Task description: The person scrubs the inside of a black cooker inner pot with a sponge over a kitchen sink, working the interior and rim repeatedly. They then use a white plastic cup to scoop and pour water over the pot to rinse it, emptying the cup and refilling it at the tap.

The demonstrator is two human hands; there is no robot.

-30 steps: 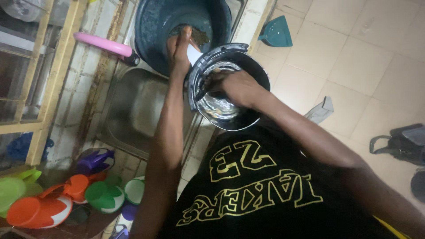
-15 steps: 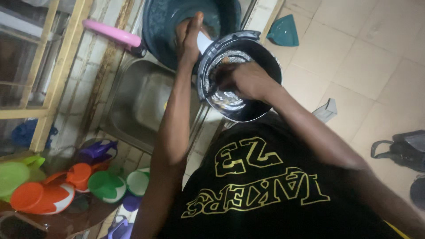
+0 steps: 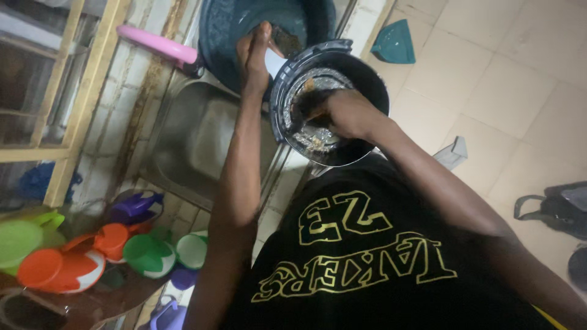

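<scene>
round black pot (image 3: 361,73), right hand (image 3: 342,113) inside

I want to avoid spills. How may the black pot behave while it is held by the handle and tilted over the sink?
The black pot looks rigid, not floppy. Its wet, shiny inside suggests it may be slippery. Held only by the white handle in the left hand, it could twist; the right hand inside probably steadies it.

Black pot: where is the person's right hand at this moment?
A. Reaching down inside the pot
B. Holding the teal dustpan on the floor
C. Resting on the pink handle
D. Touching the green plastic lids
A: the right hand is down inside the black pot, over its shiny, residue-streaked inner surface, while the left hand grips the pot's white handle above the steel sink.
</scene>
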